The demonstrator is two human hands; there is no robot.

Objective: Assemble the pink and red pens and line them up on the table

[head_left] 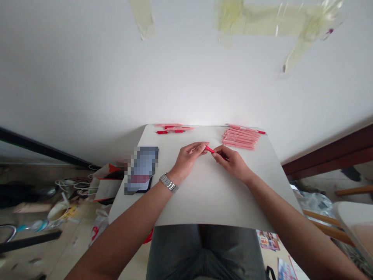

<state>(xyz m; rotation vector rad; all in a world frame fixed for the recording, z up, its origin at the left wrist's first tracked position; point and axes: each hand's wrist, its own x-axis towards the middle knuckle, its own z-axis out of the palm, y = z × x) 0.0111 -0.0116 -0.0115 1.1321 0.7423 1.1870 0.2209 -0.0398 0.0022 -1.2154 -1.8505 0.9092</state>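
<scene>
A short red pen or pen barrel [209, 149] is held over the middle of the white table between my two hands. The fingers of my left hand [188, 157], which has a metal watch at the wrist, are closed round its left end. My right hand [233, 162] pinches the other end between thumb and fingers. Ahead on the right lies a stack of slim pink pen-like sticks [240, 139], with a red pen [262, 132] poking out behind it. Back left, several red pens [163, 132] and pink sticks [188, 128] lie near the wall.
A phone [142, 167], partly pixelated, lies at the left of the white table [215, 206]. The wall [186, 77] with yellowed tape [262, 19] rises behind. Bags and cables [84, 182] are on the floor to the left; a white chair [354, 217] stands at the right.
</scene>
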